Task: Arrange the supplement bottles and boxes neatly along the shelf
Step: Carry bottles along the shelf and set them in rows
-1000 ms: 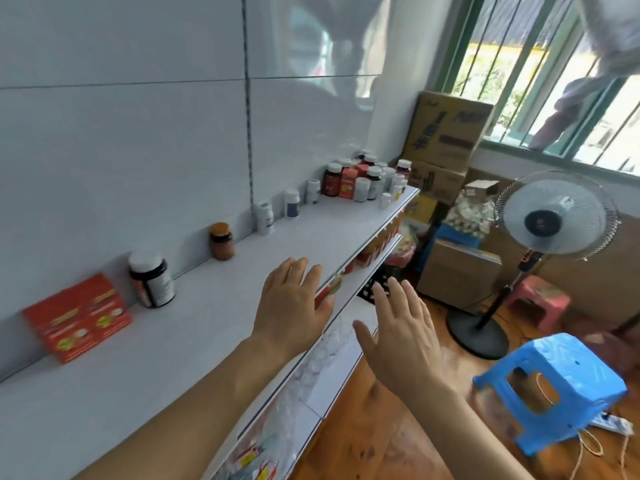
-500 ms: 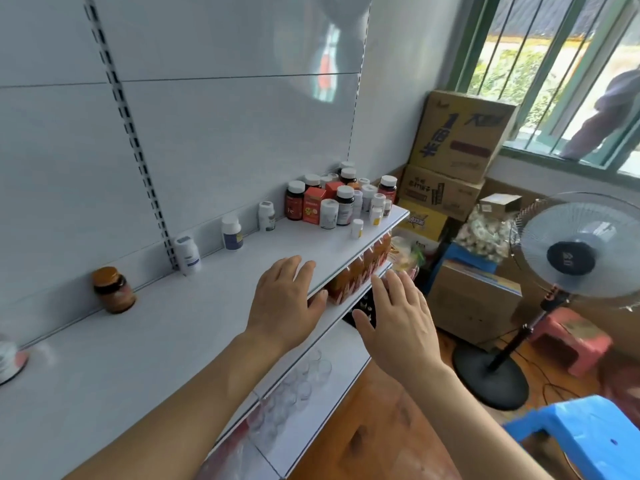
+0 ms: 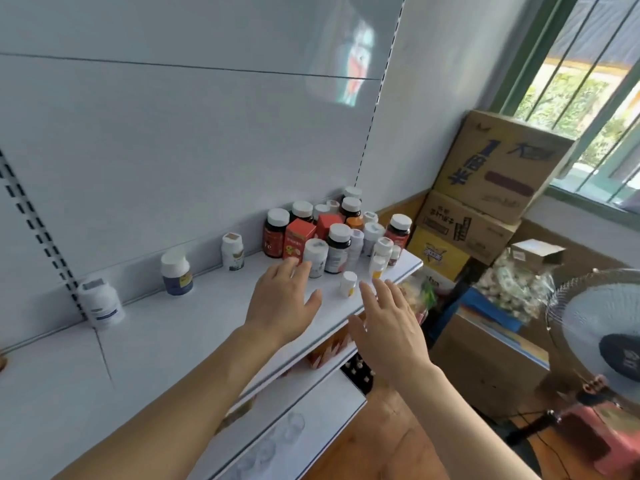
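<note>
A crowded cluster of supplement bottles (image 3: 337, 247) and two red boxes (image 3: 298, 241) stands at the right end of the white shelf (image 3: 180, 334). Three white bottles stand apart along the back wall: one at the left (image 3: 100, 301), one with a blue label (image 3: 176, 271), one smaller (image 3: 232, 251). A tiny white bottle (image 3: 348, 284) stands alone near the front edge. My left hand (image 3: 282, 303) hovers flat over the shelf, fingertips close to a white bottle (image 3: 316, 257). My right hand (image 3: 388, 327) is spread open past the shelf's front edge. Both hold nothing.
Stacked cardboard boxes (image 3: 498, 168) fill the corner right of the shelf, with a yellow box (image 3: 438, 254) and a bag of small packets (image 3: 516, 289) below. A standing fan (image 3: 606, 334) is at far right. Lower shelves (image 3: 311, 400) hold orange packages and clear cups.
The view has moved right along the shelf toward the bottle cluster. Both hands have reached forward, the left now close to the cluster; the brown jar and red box have left the view.
</note>
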A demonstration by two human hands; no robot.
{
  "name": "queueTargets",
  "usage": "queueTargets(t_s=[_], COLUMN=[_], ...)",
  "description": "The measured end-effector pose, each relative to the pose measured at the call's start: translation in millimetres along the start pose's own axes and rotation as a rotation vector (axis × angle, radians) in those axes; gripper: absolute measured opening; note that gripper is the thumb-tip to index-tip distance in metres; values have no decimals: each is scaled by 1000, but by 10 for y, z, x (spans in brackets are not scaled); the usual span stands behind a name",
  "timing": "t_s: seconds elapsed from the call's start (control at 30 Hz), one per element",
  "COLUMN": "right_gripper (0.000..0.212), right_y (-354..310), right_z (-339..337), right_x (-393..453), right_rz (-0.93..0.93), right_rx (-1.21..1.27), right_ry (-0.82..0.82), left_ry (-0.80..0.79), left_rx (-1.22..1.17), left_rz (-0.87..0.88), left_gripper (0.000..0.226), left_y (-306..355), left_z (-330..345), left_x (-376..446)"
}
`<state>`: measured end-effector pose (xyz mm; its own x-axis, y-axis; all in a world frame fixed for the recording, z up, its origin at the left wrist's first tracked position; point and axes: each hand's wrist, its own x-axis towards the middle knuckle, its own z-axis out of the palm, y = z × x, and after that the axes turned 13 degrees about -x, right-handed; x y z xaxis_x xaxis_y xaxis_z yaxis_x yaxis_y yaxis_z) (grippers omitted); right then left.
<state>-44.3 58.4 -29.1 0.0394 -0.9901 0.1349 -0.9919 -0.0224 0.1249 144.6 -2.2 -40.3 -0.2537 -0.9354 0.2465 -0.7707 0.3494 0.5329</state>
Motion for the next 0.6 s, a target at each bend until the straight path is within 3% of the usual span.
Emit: queueTargets(t_s=[0.33,0.6], right_gripper=[51,18], right_y=[417,729], right_z=[581,980], right_x=[1132,1693], right_rz=[-270,-555], right_rx=[56,255], right_ry=[34,47], left_ry=[44,130], left_rx=[40,165], left_rz=[-11,-40], left_gripper=[51,52], left_y=[-185,-138], left_z=[500,841], left_x=[882,1039])
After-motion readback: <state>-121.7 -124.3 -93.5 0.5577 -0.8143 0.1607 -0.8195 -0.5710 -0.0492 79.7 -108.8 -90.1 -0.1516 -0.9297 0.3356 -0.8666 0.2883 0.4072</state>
